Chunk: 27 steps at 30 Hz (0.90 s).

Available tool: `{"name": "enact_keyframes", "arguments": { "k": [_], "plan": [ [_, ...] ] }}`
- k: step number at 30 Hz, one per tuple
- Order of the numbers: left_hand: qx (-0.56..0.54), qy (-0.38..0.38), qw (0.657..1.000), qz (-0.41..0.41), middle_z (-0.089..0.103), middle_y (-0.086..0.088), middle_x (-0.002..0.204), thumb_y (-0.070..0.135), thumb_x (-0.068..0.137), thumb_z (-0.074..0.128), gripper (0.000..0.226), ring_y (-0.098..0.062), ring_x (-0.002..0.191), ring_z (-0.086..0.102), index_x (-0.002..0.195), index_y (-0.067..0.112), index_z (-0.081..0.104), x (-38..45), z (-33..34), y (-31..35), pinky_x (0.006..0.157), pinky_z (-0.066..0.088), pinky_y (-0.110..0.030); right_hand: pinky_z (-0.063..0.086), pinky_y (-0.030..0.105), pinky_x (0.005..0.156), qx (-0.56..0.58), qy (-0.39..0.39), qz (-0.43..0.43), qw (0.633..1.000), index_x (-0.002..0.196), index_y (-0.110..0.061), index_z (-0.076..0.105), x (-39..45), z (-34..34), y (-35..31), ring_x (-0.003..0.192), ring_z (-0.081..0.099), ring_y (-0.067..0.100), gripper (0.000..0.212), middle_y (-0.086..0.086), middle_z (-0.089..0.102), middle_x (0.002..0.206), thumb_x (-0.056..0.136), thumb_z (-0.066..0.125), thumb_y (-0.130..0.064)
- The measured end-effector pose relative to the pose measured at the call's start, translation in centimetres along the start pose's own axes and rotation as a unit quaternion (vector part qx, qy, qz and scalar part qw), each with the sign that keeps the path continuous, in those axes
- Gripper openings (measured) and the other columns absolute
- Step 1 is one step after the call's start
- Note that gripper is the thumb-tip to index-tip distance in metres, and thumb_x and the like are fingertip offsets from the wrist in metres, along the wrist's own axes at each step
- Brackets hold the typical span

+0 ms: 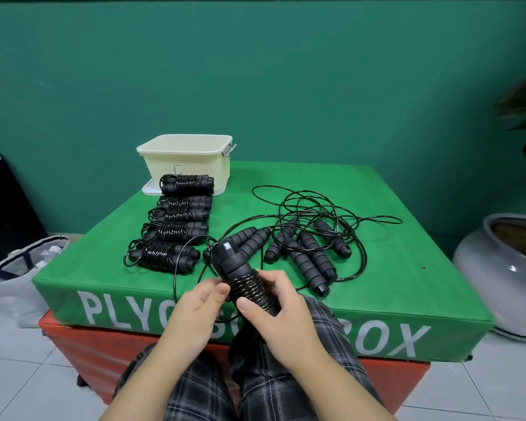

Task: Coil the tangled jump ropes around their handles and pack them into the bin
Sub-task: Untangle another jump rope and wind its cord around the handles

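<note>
Ribbed foam jump-rope handles (243, 278), glossy cord

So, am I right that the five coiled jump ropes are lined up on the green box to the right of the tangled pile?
Not quite: the head view shows the five coiled jump ropes lined up on the green box to the left of the tangled pile, running in front of the bin.

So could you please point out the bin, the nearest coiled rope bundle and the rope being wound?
bin (185, 165): head view, front wall.
nearest coiled rope bundle (157, 256): head view, wound cord at its middle.
rope being wound (247, 287): head view, coils round the held handles.
</note>
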<state>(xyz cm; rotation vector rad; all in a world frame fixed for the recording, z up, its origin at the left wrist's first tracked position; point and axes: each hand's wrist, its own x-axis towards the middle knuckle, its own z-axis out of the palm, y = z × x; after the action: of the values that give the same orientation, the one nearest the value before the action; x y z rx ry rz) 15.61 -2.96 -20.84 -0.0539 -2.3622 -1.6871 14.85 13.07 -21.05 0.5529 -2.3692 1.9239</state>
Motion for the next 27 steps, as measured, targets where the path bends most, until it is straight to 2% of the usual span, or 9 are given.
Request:
{"name": "enact_keyframes", "arguments": {
  "k": [2, 4, 7, 12, 15, 20, 22, 24, 27],
  "plan": [
    [0.020, 0.029, 0.999, -0.001, 0.070, 0.006, 0.078, 0.087, 0.065, 0.045, 0.062, -0.003, 0.072, 0.060, 0.080, 0.031, 0.068, -0.1, 0.0, 0.2, 0.067, 0.044, -0.019, 0.042, 0.013, 0.090, -0.030, 0.021, -0.021, 0.999, 0.114, -0.038, 0.054, 0.2, 0.3, 0.1, 0.105, 0.057, -0.004, 0.035, -0.023, 0.064, 0.107, 0.081, 0.066, -0.041],
    [0.038, 0.042, 0.998, -0.006, 0.062, 0.018, 0.062, 0.067, 0.081, 0.051, 0.042, 0.002, 0.059, 0.054, 0.061, 0.032, 0.063, -0.2, 0.1, 1.0, 0.057, 0.036, -0.010, 0.035, 0.008, 0.095, -0.066, 0.025, -0.044, 0.997, 0.122, -0.042, 0.048, 0.4, 0.5, 0.0, 0.115, 0.049, -0.008, 0.040, -0.024, 0.055, 0.119, 0.083, 0.058, -0.046],
    [0.094, 0.051, 0.994, 0.003, 0.051, 0.013, 0.054, 0.058, 0.088, 0.045, 0.047, 0.000, 0.055, 0.047, 0.049, 0.033, 0.053, -0.4, 0.0, 1.5, 0.053, 0.030, -0.017, 0.031, 0.004, 0.093, -0.072, 0.008, -0.048, 0.996, 0.129, -0.043, 0.041, 0.6, 0.4, 0.1, 0.115, 0.045, -0.010, 0.043, -0.020, 0.048, 0.123, 0.088, 0.053, -0.040],
    [0.261, 0.046, 0.964, 0.033, 0.054, 0.004, 0.063, 0.056, 0.084, 0.037, 0.041, -0.008, 0.065, 0.052, 0.063, 0.027, 0.057, -0.7, -0.8, 2.2, 0.061, 0.041, -0.032, 0.041, 0.012, 0.086, -0.142, -0.019, -0.041, 0.989, 0.129, -0.068, 0.022, 0.3, 0.5, 0.1, 0.109, 0.043, -0.010, 0.051, -0.023, 0.041, 0.122, 0.097, 0.048, -0.038],
    [0.238, 0.078, 0.967, 0.048, 0.061, 0.006, 0.061, 0.041, 0.089, 0.055, 0.026, -0.004, 0.061, 0.055, 0.070, 0.027, 0.067, -0.7, -1.2, 3.4, 0.056, 0.040, -0.026, 0.036, 0.007, 0.084, -0.128, 0.031, -0.026, 0.991, 0.131, -0.058, 0.018, 0.3, 0.5, 0.1, 0.107, 0.040, -0.018, 0.055, -0.030, 0.039, 0.125, 0.095, 0.053, -0.037],
    [0.204, 0.117, 0.970, 0.065, 0.068, 0.017, 0.075, 0.032, 0.085, 0.064, 0.012, 0.002, 0.074, 0.061, 0.079, 0.030, 0.074, -1.3, -1.2, 4.4, 0.064, 0.044, -0.019, 0.046, 0.027, 0.082, -0.172, 0.051, -0.040, 0.983, 0.135, -0.034, 0.041, 0.1, 0.8, -0.1, 0.088, 0.051, -0.007, 0.044, -0.025, 0.040, 0.126, 0.094, 0.053, -0.042],
    [0.208, 0.129, 0.967, 0.074, 0.067, 0.013, 0.072, 0.032, 0.085, 0.064, 0.014, -0.001, 0.072, 0.060, 0.078, 0.027, 0.075, -1.3, -1.3, 4.4, 0.061, 0.044, -0.021, 0.047, 0.029, 0.077, -0.205, 0.056, -0.058, 0.975, 0.138, -0.036, 0.040, 0.1, 1.0, 0.0, 0.079, 0.052, 0.002, 0.051, -0.023, 0.039, 0.128, 0.091, 0.044, -0.055],
    [0.204, 0.136, 0.967, 0.076, 0.063, 0.011, 0.066, 0.033, 0.085, 0.062, 0.016, -0.003, 0.070, 0.057, 0.074, 0.029, 0.073, -1.3, -1.4, 4.3, 0.057, 0.042, -0.024, 0.048, 0.030, 0.074, -0.218, 0.065, -0.065, 0.971, 0.140, -0.038, 0.040, 0.2, 1.1, 0.3, 0.076, 0.049, 0.002, 0.061, -0.022, 0.039, 0.128, 0.085, 0.031, -0.062],
    [0.170, 0.135, 0.974, 0.062, 0.061, 0.018, 0.062, 0.032, 0.086, 0.061, 0.021, 0.002, 0.063, 0.056, 0.066, 0.035, 0.066, -1.4, -1.1, 4.2, 0.056, 0.036, -0.021, 0.047, 0.028, 0.071, -0.223, 0.067, -0.062, 0.970, 0.143, -0.040, 0.037, 0.2, 1.1, 0.5, 0.067, 0.045, 0.000, 0.066, -0.022, 0.039, 0.127, 0.083, 0.025, -0.064]
  ]
}}
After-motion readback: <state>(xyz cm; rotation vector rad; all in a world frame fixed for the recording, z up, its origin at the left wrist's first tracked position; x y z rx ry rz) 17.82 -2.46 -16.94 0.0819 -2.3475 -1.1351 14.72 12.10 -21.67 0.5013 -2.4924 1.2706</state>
